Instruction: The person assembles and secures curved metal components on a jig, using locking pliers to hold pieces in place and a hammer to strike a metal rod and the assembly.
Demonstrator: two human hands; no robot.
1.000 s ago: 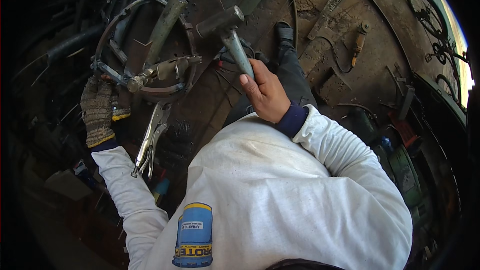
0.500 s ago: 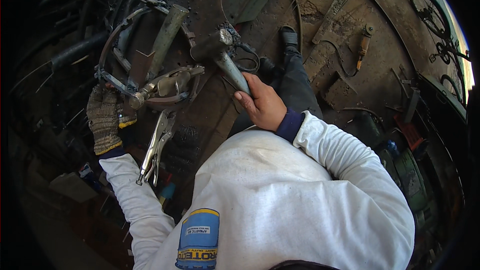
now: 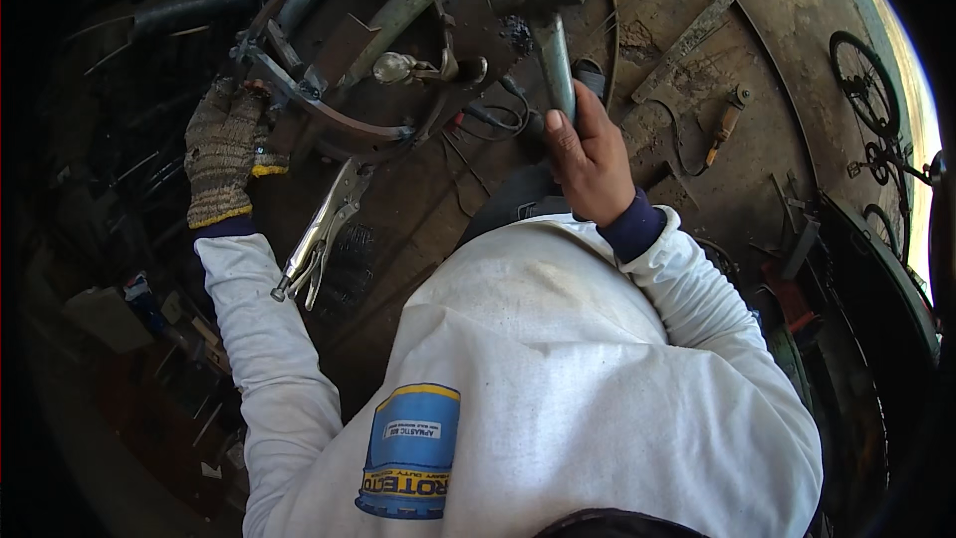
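My right hand point(image 3: 595, 157), bare, grips the handle of a hammer point(image 3: 556, 55), its dark cylindrical head raised. At the left, my left hand point(image 3: 221, 152), in a grey knitted glove with yellow trim, closes on the edge of a curved metal frame point(image 3: 289, 90) welded from bent steel strips. A thick round pipe point(image 3: 403, 15) and a rusty angle piece point(image 3: 346, 50) lie across the frame. Silver locking pliers point(image 3: 324, 229) hang from its near edge. A second clamp-like tool point(image 3: 398, 68), seen nearly end-on, sits by the frame's right side.
An angle grinder point(image 3: 730, 125) with an orange handle and a cord lies on the stained floor to the right. Beyond it stand a bicycle point(image 3: 864, 85) and a flat metal bar point(image 3: 685, 45). Cables point(image 3: 498, 115) curl by my foot. Scrap metal crowds the dark left side.
My right hand has moved right and upward with the hammer, whose head is now away from the frame. The frame has turned, and the clamp-like tool on it now points toward me.
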